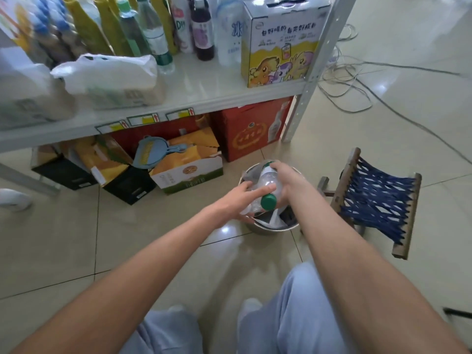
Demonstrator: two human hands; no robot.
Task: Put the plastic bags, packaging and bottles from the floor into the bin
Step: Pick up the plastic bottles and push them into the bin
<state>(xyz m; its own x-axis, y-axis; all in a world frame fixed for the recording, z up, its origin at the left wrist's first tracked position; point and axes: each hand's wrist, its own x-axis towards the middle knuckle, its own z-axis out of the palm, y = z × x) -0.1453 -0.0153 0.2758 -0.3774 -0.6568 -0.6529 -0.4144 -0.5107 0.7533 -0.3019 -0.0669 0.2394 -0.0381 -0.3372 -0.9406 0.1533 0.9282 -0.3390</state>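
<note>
Right hand (pixel 286 180) is wrapped from above around a clear plastic bottle (pixel 268 183), fingers curled on its far end. Left hand (pixel 237 203) is set against the near side of the same bottle, fingers stretched along it, thumb under crumpled clear plastic (pixel 251 208); whether that plastic is actually pinched cannot be told. Bottle is held tilted over the bin (pixel 270 227), green cap (pixel 268 201) pointing toward the camera, a 2nd green band at the far end under the right fingers. Bin is a round metal pail on the tiled floor (pixel 76 238), already holding white and clear bags (pixel 274 218); more of its contents are hidden by the hands.

Just right of the bin a small folding stool (pixel 378 200) with blue woven webbing is seen. Behind the bin, a red carton (pixel 245 134) and a yellow-white carton (pixel 189 169) are parked under a metal shelf (pixel 204 98). A blue dustpan (pixel 153 152) is lying on the cartons. Cables (pixel 357 83) are trailed across the floor at right.
</note>
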